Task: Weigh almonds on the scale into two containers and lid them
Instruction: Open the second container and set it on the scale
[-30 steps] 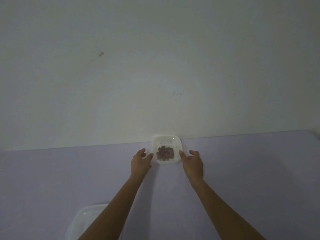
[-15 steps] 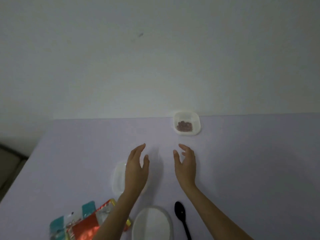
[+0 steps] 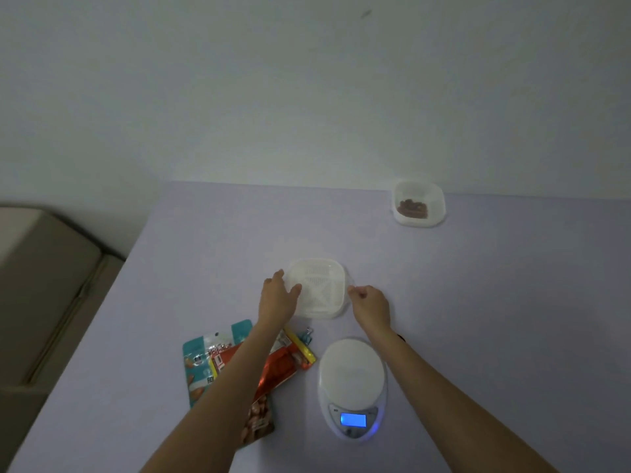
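At left of table (image 3: 478, 302) lie almond bags (image 3: 218, 367). Beside them left hand (image 3: 278, 298) clasps left rim of 2nd container (image 3: 319, 288), mid-table, looks empty; right hand (image 3: 370, 303) pinches its right rim. Nearer, scale (image 3: 351, 377) is lit, w/ nothing on it. Filled 1st container (image 3: 418, 204) sits far right. Next, I think: set 2nd container on scale.

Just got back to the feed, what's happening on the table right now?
A person has both hands on a white square plastic container mid-table: the left hand grips its left edge, the right hand pinches its right rim. A second clear square container holding brown almonds sits far back by the wall. The white round digital scale, blue display lit, stands nearer with nothing on its platform. Colourful snack bags lie under the left forearm.
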